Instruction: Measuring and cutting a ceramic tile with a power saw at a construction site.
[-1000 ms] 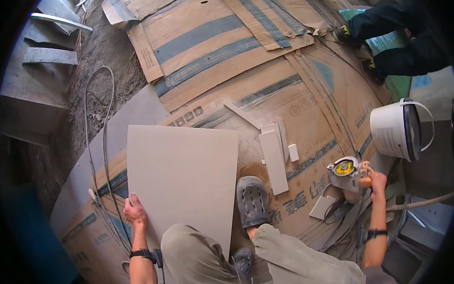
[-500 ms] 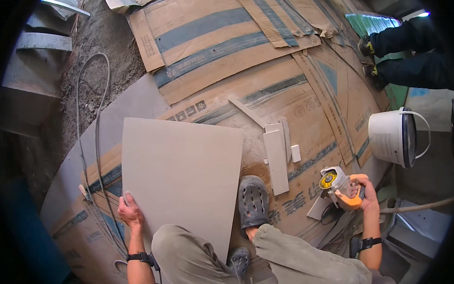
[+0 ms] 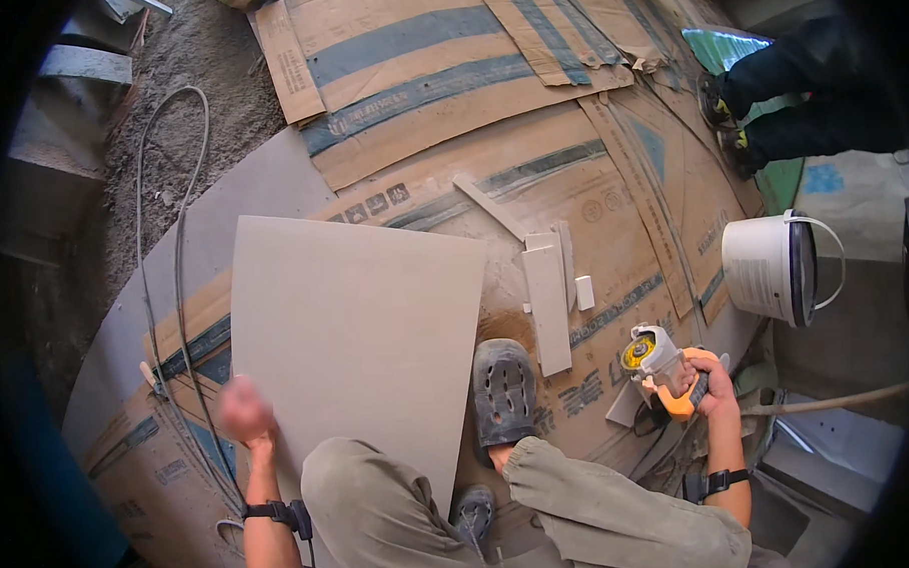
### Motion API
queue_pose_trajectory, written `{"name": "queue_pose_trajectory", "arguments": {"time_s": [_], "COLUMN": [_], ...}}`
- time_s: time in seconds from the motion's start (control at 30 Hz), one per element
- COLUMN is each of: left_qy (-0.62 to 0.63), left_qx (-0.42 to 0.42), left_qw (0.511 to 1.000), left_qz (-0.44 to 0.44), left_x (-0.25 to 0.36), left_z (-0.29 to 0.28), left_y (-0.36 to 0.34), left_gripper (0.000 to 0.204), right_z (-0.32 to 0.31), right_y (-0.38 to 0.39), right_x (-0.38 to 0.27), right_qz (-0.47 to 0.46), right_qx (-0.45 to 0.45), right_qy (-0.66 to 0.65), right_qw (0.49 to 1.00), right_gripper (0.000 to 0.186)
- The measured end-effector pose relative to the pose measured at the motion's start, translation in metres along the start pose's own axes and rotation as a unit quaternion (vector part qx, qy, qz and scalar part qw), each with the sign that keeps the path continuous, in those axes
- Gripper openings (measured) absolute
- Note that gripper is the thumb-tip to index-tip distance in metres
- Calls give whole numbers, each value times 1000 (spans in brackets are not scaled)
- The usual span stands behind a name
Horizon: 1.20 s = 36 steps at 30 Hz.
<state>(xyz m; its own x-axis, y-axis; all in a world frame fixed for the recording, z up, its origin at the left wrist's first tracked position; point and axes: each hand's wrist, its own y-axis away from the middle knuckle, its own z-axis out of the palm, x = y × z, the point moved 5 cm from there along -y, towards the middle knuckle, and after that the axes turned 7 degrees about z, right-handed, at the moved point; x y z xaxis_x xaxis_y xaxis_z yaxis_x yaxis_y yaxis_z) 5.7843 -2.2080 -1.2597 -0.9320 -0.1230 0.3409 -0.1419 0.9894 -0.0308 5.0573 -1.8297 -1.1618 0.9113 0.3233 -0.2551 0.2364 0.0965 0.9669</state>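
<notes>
A large pale tile (image 3: pixel 361 317) lies flat on the cardboard, left of my shoe. My left hand (image 3: pixel 245 409) is at its left edge, smeared so that the fingers cannot be made out. At the right, my right hand (image 3: pixel 714 385) is wrapped round the orange handle of a handheld circular saw (image 3: pixel 661 362). The saw's round yellow disc points up and left, above the cardboard. Between the tile and the saw lie narrow cut tile strips (image 3: pixel 547 306) and a small white block (image 3: pixel 585 292).
A white bucket (image 3: pixel 759 270) with a handle lies on its side at the right. Another person's legs (image 3: pixel 799 112) stand at the far right. A looped cable (image 3: pixel 180 223) runs down the left. My grey clog (image 3: pixel 504 392) is beside the tile. Cardboard sheets (image 3: pixel 416 45) cover the floor.
The whole view has shifted a little. My left hand's fingers were distinct at the tile's edge and are now blurred. The saw stays in my right hand.
</notes>
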Motion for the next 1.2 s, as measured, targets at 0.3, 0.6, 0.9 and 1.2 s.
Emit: {"name": "queue_pose_trajectory", "arguments": {"time_s": [0.3, 0.6, 0.9, 1.2], "left_qy": [1, 3, 2, 0], "left_qx": [3, 1, 21, 22], "left_qw": [1000, 1000, 1000, 999], "left_qz": [12, 16, 22, 38], "left_x": [-2, -7, 0, 2], "left_z": [5, 10, 5, 6], "left_y": [1, 2, 1, 0], "left_gripper": [51, 49, 48, 48], "right_z": [-4, -5, -4, -5], "right_y": [1, 0, -1, 0], "right_x": [-8, -15, -13, -19], "right_qz": [3, -3, -13, -10], "right_qx": [16, 23, 44, 44], "right_qy": [7, 8, 37, 52], "right_qw": [1000, 1000, 998, 998], "right_gripper": [11, 11, 11, 12]}}
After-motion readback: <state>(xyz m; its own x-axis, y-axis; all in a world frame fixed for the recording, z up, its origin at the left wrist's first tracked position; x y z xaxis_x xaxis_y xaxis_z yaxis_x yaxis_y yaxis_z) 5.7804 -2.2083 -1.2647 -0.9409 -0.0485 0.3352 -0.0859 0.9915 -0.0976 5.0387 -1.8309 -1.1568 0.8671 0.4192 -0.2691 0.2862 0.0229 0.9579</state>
